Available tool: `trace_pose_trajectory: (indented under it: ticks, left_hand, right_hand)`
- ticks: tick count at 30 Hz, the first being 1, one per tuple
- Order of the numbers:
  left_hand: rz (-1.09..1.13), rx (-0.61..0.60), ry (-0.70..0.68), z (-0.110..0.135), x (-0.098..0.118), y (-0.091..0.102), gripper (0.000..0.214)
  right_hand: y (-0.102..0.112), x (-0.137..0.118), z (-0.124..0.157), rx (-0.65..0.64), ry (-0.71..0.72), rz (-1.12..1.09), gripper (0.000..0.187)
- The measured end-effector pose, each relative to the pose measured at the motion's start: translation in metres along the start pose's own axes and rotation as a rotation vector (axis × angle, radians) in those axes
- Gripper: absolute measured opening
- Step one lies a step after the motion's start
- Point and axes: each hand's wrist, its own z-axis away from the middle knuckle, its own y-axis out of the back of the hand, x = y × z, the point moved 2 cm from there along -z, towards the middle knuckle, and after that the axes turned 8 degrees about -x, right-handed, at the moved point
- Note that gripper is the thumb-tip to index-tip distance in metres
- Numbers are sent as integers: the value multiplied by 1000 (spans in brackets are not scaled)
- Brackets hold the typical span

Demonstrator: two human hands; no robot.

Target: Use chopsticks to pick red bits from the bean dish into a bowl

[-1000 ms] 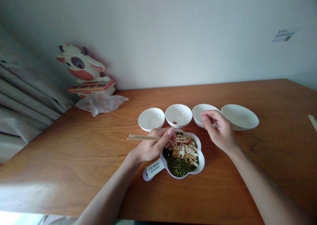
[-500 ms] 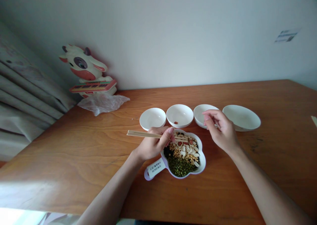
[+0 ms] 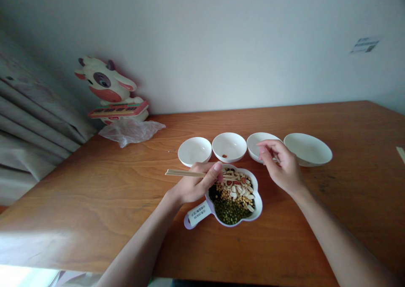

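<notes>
Chopstick work over mixed pulses and nuts. Pinched between thumb and fingers of the left hand (image 3: 194, 186): wooden chopsticks (image 3: 183, 173), nearly level, tips over peanut halves (image 3: 241, 190) and reddish pieces (image 3: 243, 180); contact with any single piece too small to tell. Beneath, on the counter (image 3: 120, 207): a flower-shaped dish (image 3: 259, 202) with labelled lilac handle (image 3: 199, 213), mung beans (image 3: 230, 213) along its near side. Behind the dish, left to right: first white bowl (image 3: 194, 149); second white bowl (image 3: 229, 144), with one reddish-brown piece (image 3: 224, 155) inside; third white bowl (image 3: 257, 138), partly hidden by the right hand (image 3: 283, 167), loosely curled, nothing visible between thumb and fingertips; fourth white bowl (image 3: 310, 151). Step in hand, as judged: picking among the dish's contents. Next move, as judged: a call for tips closed gently around one piece, without disturbing its neighbours.
</notes>
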Motion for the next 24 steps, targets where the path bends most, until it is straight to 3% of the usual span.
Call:
trace_pose_trajectory:
  ticks: [5, 10, 24]
  left_hand:
    - [12, -7, 16, -1, -1, 0, 70]
    - [-14, -28, -62, -3, -2, -4, 62]
    - [-91, 161, -85, 0, -7, -6, 60]
  right_hand:
    - [0, 0, -1, -4, 12, 1, 26]
    - [-1, 2, -1, 3, 11, -13, 28]
    - [-1, -2, 0, -9, 22, -16, 23]
